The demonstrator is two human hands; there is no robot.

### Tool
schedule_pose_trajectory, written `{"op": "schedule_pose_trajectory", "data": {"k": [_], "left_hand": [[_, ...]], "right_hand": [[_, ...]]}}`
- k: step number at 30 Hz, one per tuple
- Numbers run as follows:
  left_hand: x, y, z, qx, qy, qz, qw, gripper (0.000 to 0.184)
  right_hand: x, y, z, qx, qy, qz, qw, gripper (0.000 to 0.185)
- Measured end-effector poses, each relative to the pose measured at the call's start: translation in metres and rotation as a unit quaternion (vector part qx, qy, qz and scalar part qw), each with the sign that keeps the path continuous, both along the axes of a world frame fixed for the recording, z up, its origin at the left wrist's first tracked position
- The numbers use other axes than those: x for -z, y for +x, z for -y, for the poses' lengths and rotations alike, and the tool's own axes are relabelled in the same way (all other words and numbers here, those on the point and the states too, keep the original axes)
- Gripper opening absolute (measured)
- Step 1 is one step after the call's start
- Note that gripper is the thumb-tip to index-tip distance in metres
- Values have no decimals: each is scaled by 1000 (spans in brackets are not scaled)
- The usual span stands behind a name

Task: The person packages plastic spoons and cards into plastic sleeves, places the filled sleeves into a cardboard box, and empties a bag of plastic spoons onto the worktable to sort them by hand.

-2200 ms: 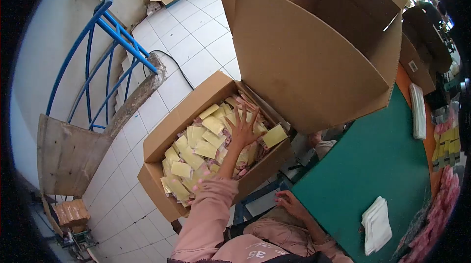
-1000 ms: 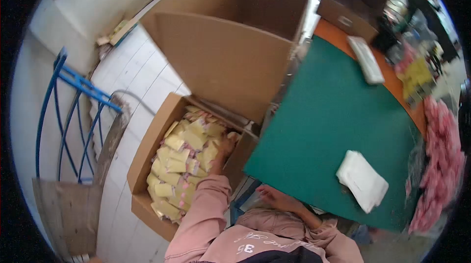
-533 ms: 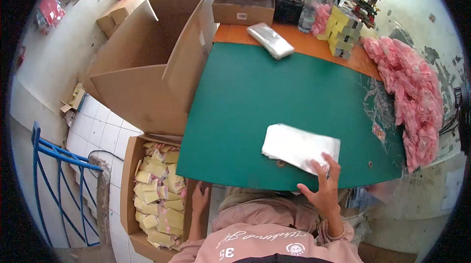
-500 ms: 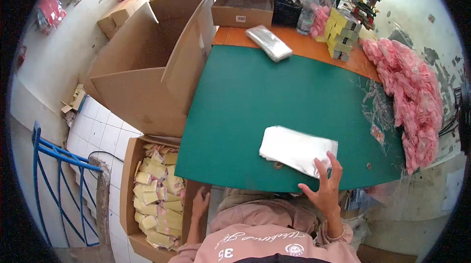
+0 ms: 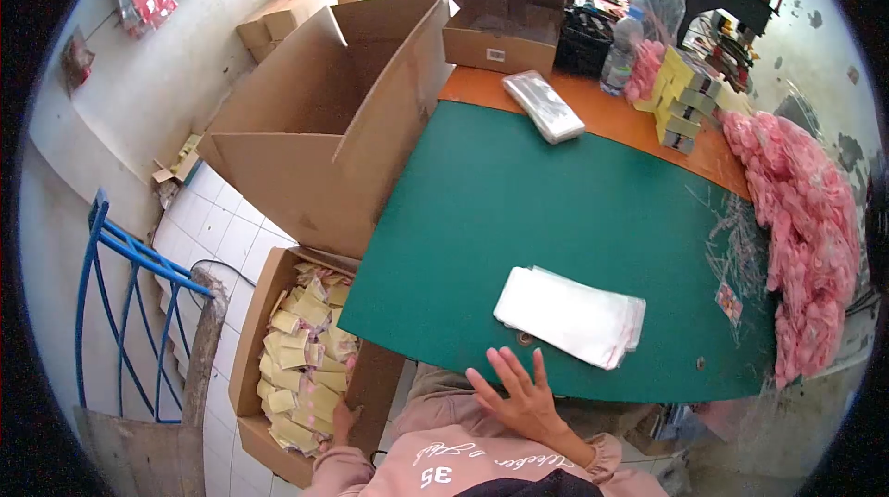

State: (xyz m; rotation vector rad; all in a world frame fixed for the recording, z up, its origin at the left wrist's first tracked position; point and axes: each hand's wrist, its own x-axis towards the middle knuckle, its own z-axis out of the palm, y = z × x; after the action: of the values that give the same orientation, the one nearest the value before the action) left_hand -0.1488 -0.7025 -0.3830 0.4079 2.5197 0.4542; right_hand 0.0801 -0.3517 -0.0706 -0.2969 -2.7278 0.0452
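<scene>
My left hand [image 5: 344,422] reaches down inside the long cardboard box [image 5: 255,363] at the table's left side. It is at the edge of the many small packets with pale yellow cards [image 5: 294,353], and its fingers are mostly hidden. My right hand [image 5: 524,404] is held over my lap by the table's front edge, fingers spread, with nothing in it. Just beyond it, a stack of clear plastic bags [image 5: 569,316] lies on the green table mat [image 5: 482,210], apart from the hand.
Another bundle of clear bags [image 5: 544,108] lies at the back. A heap of pink packets [image 5: 801,228] lines the right edge, near plastic scraps [image 5: 736,247]. Yellow card stacks [image 5: 681,103] and a bottle [image 5: 620,52] stand behind. A large open carton [image 5: 306,154] is at left, beyond a blue metal rail [image 5: 139,256].
My right hand has moved left, away from the bag stack, and spread its fingers. My left hand has gone from the box's right side in to the packets. The whole view has shifted slightly.
</scene>
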Motion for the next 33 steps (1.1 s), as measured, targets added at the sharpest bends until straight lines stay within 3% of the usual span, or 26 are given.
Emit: {"op": "schedule_pose_trajectory", "data": {"k": [1, 3, 6, 10, 11, 13, 17, 20, 28, 33], "left_hand": [[1, -6, 0, -6, -2, -3, 1000, 56], [11, -23, -4, 66, -124, -14, 990, 53], [40, -34, -3, 118, -149, -11, 982, 51], [56, -17, -6, 51, -151, -46, 986, 42], [83, -9, 6, 41, -128, -80, 988, 35], [52, 0, -1, 43, -113, -108, 987, 20], [59, 19, 1, 46, -187, -35, 981, 20], [33, 14, -19, 31, -126, -27, 991, 19], [-7, 6, -23, 49, -149, 32, 987, 19], [-25, 3, -21, 54, -162, 66, 983, 19]], "right_hand": [[1, -4, 0, -6, -2, -3, 1000, 40], [2, -12, -7, 44, 82, 46, 995, 38], [11, -5, -8, 87, 122, 77, 986, 38], [17, -4, -7, 94, 171, 73, 978, 31], [8, -10, -7, 95, 125, 42, 987, 21], [13, -9, -6, 92, 138, 47, 985, 20], [15, -4, -5, 73, 150, 73, 983, 20], [19, -6, -4, 67, 162, 68, 982, 21], [25, -6, 2, 146, 113, 72, 980, 22], [18, -7, 1, 137, 101, 79, 982, 22]]}}
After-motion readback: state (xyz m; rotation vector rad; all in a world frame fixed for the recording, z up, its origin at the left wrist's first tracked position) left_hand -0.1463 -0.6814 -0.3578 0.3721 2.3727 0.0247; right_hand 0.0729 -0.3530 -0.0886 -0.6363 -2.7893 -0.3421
